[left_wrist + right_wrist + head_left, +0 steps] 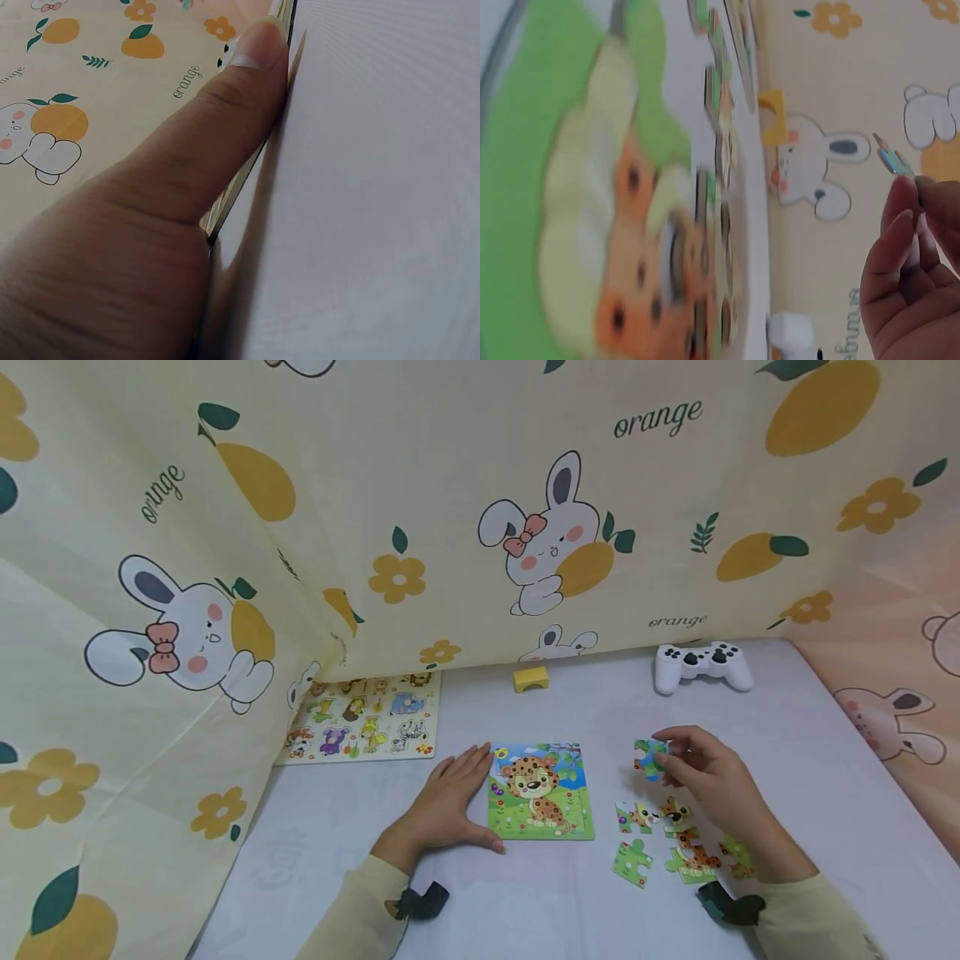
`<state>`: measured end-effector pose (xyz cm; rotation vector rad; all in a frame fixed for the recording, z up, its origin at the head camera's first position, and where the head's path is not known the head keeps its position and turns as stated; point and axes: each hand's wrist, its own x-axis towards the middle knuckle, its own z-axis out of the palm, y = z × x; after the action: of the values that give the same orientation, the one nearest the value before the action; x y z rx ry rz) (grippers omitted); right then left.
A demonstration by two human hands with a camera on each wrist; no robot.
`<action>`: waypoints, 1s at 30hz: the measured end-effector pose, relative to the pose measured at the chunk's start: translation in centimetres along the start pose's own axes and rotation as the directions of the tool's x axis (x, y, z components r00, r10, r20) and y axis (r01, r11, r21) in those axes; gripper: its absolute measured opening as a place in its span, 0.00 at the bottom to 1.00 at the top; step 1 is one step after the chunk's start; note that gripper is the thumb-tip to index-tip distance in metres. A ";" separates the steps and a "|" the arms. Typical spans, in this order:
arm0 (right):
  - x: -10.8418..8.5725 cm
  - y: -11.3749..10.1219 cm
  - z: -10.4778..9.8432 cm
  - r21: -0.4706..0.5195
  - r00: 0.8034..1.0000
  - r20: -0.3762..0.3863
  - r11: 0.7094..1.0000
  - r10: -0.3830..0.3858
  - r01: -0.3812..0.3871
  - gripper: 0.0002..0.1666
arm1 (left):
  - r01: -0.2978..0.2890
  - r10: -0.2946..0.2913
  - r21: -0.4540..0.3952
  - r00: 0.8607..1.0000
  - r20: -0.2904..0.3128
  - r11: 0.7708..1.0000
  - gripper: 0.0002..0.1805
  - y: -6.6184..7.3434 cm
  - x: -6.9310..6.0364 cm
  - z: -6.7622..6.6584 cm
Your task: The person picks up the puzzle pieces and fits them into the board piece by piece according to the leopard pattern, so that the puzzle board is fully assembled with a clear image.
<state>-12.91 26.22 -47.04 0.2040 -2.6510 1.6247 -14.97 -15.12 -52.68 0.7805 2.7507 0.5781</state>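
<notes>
A square puzzle board [551,818] with a leopard cub picture lies on the white table. My left hand [442,810] rests at its left edge, fingers straight and thumb spread along the near side; the left wrist view shows the thumb [225,112] close up. To the right, my right hand [705,772] pinches a blue and green jigsaw piece [647,757] between thumb and fingers, held up in the right wrist view too. Below that hand lie several loose pieces, among them a green one [633,862] and a spotted one [693,858]. The right forearm partly covers another piece [738,857].
An animal picture board [375,747] lies at the back left, partly under the hanging cloth. A yellow arch block [531,679] stands at the back, with a white game controller [701,668] to its right. Patterned cloth [442,460] walls off the table's back and sides.
</notes>
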 end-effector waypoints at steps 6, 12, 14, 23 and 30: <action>0.4 -1.1 1.5 0.032 0.999 0.033 0.999 0.009 -0.010 0.19 | 0.005 -0.005 -0.009 1.000 0.003 1.000 0.80 0.2 0.0 -0.2; 1.4 -1.6 3.3 0.080 0.995 0.096 0.997 0.010 -0.018 0.19 | -0.002 0.002 -0.009 1.000 -0.004 1.000 0.80 0.0 0.0 -0.1; 1.7 -1.8 4.0 0.088 0.994 0.112 0.996 0.001 -0.011 0.19 | -0.001 0.001 -0.009 1.000 -0.001 1.000 0.80 0.1 0.0 -0.1; 3.3 -3.4 6.0 0.087 0.990 0.138 0.995 0.026 -0.038 0.19 | -0.007 0.007 -0.013 1.000 0.002 1.000 0.81 0.1 0.0 -0.2; 4.8 -3.5 7.6 0.114 0.979 0.174 0.986 0.102 -0.123 0.19 | -0.009 0.009 -0.010 1.000 0.000 1.000 0.81 -0.1 0.0 -0.1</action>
<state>-16.91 17.46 -47.00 0.2054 -2.7300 1.8898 -15.06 -15.17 -52.63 0.7913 2.7429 0.5932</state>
